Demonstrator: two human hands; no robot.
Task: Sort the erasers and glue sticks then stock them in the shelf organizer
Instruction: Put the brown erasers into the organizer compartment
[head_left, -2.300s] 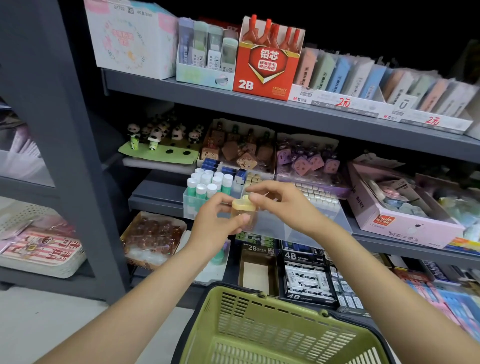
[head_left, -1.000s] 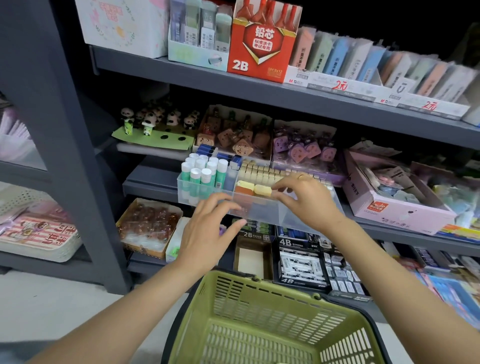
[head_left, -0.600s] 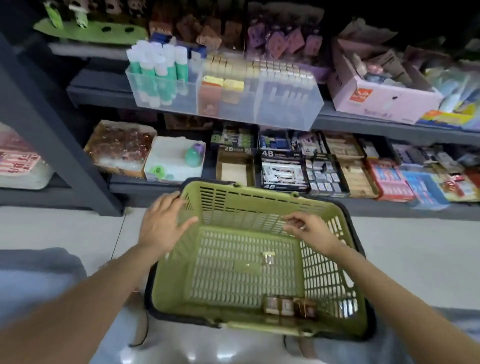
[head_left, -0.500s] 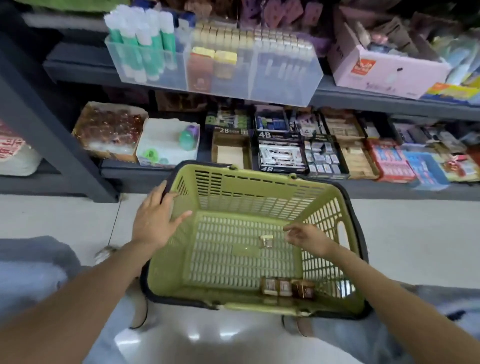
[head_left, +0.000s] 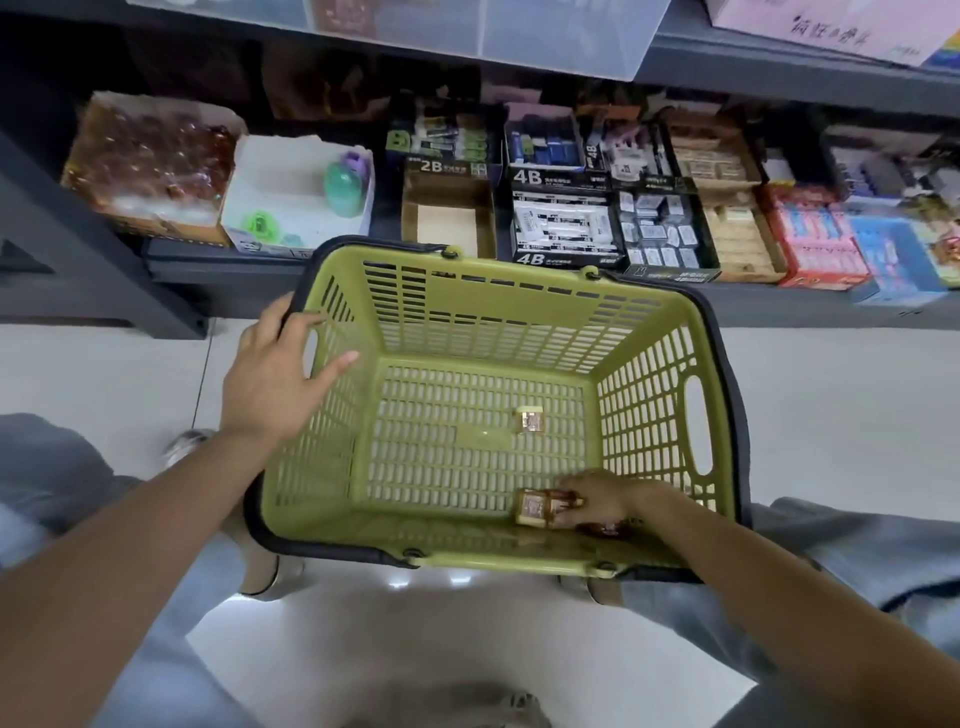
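Head view, looking down into a green basket (head_left: 519, 322) with slotted walls and a dark rim, which sits on a pale floor (head_left: 831, 405) in front of a grey shelf unit (head_left: 171, 270).

Right hand (head_left: 597, 501): reaches over the near rim to the near right corner of the basket floor, fingers curled around a small brown-wrapped eraser (head_left: 535, 509). Whether the eraser is lifted off the floor cannot be told. A second dark packet (head_left: 605, 529) lies just beside the hand, partly hidden under it.

Left hand (head_left: 275, 384): rests on the left rim of the basket, fingers spread and relaxed, thumb pointing inward over the left wall; it holds nothing.

A further small eraser (head_left: 530, 421) lies alone near the middle of the basket floor, well apart from the right hand.

Far side, lower shelf: a box of shiny brown items (head_left: 150, 161) at far left, a white box (head_left: 296, 192) holding a green and purple object, an open cardboard tray (head_left: 449, 218), and boxes marked 2B and 4B (head_left: 566, 228). The base of a clear shelf organizer (head_left: 561, 41) shows at the top edge.
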